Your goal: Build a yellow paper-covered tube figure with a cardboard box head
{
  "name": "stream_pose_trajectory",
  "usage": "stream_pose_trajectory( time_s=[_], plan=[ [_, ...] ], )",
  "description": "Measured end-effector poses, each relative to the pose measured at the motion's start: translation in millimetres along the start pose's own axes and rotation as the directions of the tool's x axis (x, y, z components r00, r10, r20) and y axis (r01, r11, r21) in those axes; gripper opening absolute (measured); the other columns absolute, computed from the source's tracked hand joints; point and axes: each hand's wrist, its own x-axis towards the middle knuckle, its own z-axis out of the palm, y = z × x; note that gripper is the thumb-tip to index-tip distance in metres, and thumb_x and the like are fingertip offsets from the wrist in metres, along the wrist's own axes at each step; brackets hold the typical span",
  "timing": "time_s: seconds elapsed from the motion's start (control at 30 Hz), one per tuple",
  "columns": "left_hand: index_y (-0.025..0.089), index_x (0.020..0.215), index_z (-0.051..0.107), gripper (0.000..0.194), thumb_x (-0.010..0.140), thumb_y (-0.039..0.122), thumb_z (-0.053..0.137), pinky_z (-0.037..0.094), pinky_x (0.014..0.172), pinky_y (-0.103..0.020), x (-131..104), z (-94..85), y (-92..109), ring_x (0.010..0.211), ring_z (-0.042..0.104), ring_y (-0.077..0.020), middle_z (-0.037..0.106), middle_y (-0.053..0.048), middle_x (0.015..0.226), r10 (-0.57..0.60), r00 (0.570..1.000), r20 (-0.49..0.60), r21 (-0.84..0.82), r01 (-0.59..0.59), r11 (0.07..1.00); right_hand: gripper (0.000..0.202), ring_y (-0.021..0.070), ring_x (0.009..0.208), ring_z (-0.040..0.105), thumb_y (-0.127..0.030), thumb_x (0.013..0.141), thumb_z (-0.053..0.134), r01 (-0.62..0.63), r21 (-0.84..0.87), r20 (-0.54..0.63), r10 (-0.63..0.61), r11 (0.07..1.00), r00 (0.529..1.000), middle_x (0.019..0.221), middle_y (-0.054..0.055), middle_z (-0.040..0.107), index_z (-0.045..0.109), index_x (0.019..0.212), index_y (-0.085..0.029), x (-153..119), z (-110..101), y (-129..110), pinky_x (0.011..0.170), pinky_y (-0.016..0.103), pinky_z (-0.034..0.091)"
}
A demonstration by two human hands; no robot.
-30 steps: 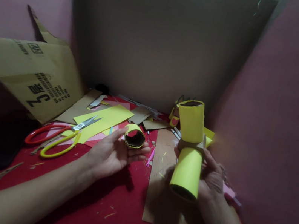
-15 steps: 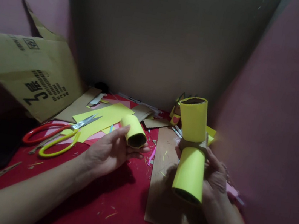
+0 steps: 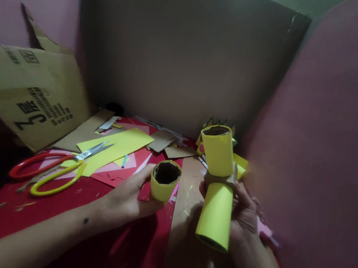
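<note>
My left hand (image 3: 130,197) holds a short yellow tube (image 3: 161,190) between thumb and fingers, its open end tilted up and showing a dark inside. My right hand (image 3: 246,214) grips a piece with an upper yellow tube (image 3: 218,155) and a lower yellow tube (image 3: 217,211), joined by a brown cardboard part (image 3: 222,179) at the middle. The fingers wrap behind and beside that brown part. The short tube and the joined piece are apart, both above the red tabletop (image 3: 91,247).
Scissors (image 3: 78,158) with red and yellow handles lie on yellow paper (image 3: 130,139) at the left. A brown cardboard sheet (image 3: 180,248) lies below my right hand. A printed cardboard box (image 3: 43,102) stands far left. Cardboard scraps (image 3: 162,140) lie further back.
My left hand has turned the short tube so its open end faces upward, and moved it slightly right. My right hand still holds the joined piece, now slightly lower and further left in view.
</note>
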Motion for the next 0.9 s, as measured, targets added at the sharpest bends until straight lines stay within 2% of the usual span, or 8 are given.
stream_pose_trajectory(
  time_s=[0.07, 0.17, 0.3, 0.4, 0.5, 0.6, 0.77, 0.9],
  plan=[
    [0.020, 0.116, 0.060, 0.042, 0.078, 0.035, 0.074, 0.047, 0.083, -0.034, 0, -0.2, -1, 0.099, 0.058, -0.0271, 0.066, -0.009, 0.108, 0.034, 0.999, 0.004, 0.033, -0.035, 0.999, 0.047, 0.0292, 0.097, 0.073, -0.025, 0.063, 0.081, 0.017, 0.009, -0.016, -0.017, 1.000, 1.000, 0.105, 0.011, 0.078, 0.069, 0.108, -0.019, -2, 3, 0, 0.099, 0.050, 0.052],
    [0.020, 0.115, 0.061, 0.040, 0.079, 0.034, 0.072, 0.047, 0.082, -0.034, 0, -1.0, -2, 0.093, 0.059, -0.0252, 0.066, -0.008, 0.103, 0.065, 0.997, 0.039, 0.077, -0.068, 0.995, 0.049, 0.0298, 0.096, 0.073, -0.025, 0.060, 0.083, -0.004, -0.013, -0.023, 0.003, 1.000, 1.000, 0.103, 0.015, 0.078, 0.070, 0.106, -0.014, -3, 4, 1, 0.097, 0.048, 0.053],
    [0.019, 0.112, 0.061, 0.039, 0.078, 0.032, 0.072, 0.046, 0.080, -0.035, -2, -0.3, 0, 0.095, 0.058, -0.0266, 0.065, -0.008, 0.103, -0.002, 1.000, 0.018, 0.055, 0.001, 0.998, 0.043, 0.0316, 0.097, 0.073, -0.027, 0.063, 0.080, 0.015, -0.084, -0.016, -0.017, 0.996, 1.000, 0.098, 0.016, 0.078, 0.071, 0.103, -0.013, -2, -1, 4, 0.099, 0.051, 0.052],
    [0.018, 0.115, 0.060, 0.045, 0.075, 0.030, 0.074, 0.044, 0.083, -0.035, -4, 0.3, 2, 0.100, 0.057, -0.0285, 0.065, -0.009, 0.107, -0.019, 1.000, -0.015, 0.038, 0.020, 0.999, 0.042, 0.0341, 0.102, 0.072, -0.026, 0.062, 0.080, 0.034, -0.121, -0.008, -0.036, 0.992, 0.999, 0.097, 0.013, 0.079, 0.071, 0.102, -0.015, -2, -3, 4, 0.101, 0.056, 0.050],
    [0.019, 0.123, 0.060, 0.052, 0.074, 0.029, 0.075, 0.044, 0.076, -0.032, -6, -0.8, 4, 0.099, 0.058, -0.0288, 0.067, -0.008, 0.102, -0.025, 0.999, -0.035, -0.014, 0.025, 1.000, 0.040, 0.0351, 0.106, 0.070, -0.027, 0.063, 0.080, 0.062, -0.156, 0.015, -0.060, 0.986, 0.998, 0.099, 0.010, 0.079, 0.072, 0.102, -0.020, 0, -8, 4, 0.101, 0.058, 0.049],
    [0.021, 0.125, 0.062, 0.052, 0.075, 0.031, 0.074, 0.044, 0.068, -0.028, -7, -2.7, 7, 0.089, 0.060, -0.0267, 0.069, -0.007, 0.099, -0.062, 0.998, -0.004, -0.112, 0.061, 0.992, 0.040, 0.0333, 0.104, 0.071, -0.029, 0.069, 0.078, 0.074, -0.212, 0.053, -0.064, 0.974, 0.997, 0.101, 0.008, 0.079, 0.071, 0.108, -0.023, 2, -13, 4, 0.101, 0.057, 0.050],
    [0.021, 0.117, 0.068, 0.046, 0.074, 0.036, 0.075, 0.043, 0.061, -0.026, -6, -5.0, 11, 0.078, 0.061, -0.0242, 0.072, -0.007, 0.091, -0.094, 0.995, 0.020, -0.187, 0.097, 0.978, 0.050, 0.0295, 0.090, 0.075, -0.024, 0.072, 0.075, 0.171, -0.263, 0.081, -0.155, 0.949, 0.985, 0.102, 0.010, 0.079, 0.066, 0.122, -0.020, 1, -7, 8, 0.096, 0.051, 0.054],
    [0.020, 0.114, 0.069, 0.045, 0.073, 0.039, 0.075, 0.042, 0.061, -0.027, -5, -7.1, 10, 0.078, 0.062, -0.0247, 0.073, -0.007, 0.092, -0.089, 0.996, 0.010, -0.184, 0.089, 0.979, 0.054, 0.0254, 0.090, 0.075, -0.021, 0.072, 0.076, 0.263, -0.291, 0.108, -0.241, 0.920, 0.964, 0.101, 0.007, 0.079, 0.064, 0.125, -0.022, -5, 5, 13, 0.091, 0.039, 0.057]
  ],
)
